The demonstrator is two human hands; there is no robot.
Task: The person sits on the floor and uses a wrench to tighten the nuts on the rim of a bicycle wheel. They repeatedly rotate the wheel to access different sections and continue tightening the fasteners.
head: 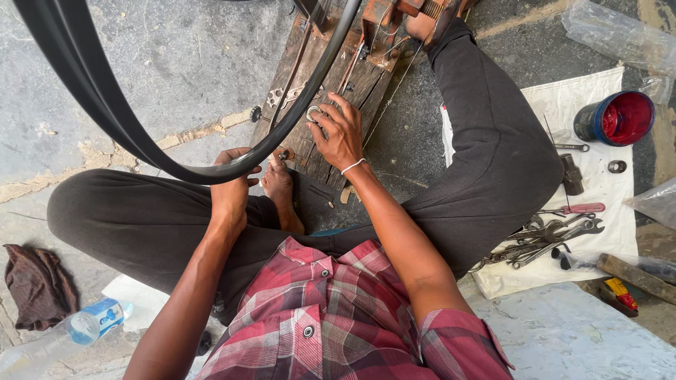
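Bicycle rim [134, 134] | my left hand [231, 184] gripped its lower edge, fingers curled | right hand [339, 134] pinched a small metal ring [313, 112] on the wooden board [352, 88] | best kept steady.

A clear plastic bottle [60, 338] is lying on its side at the lower left on the ground, wearing a blue and white label [107, 314] around its middle. A dark blue can [614, 118] is standing open at the upper right on a white sack [605, 190], showing a red inside. A clear plastic bag [612, 32] is lying crumpled along the top right edge, and another clear bag [655, 203] is poking in at the right edge.
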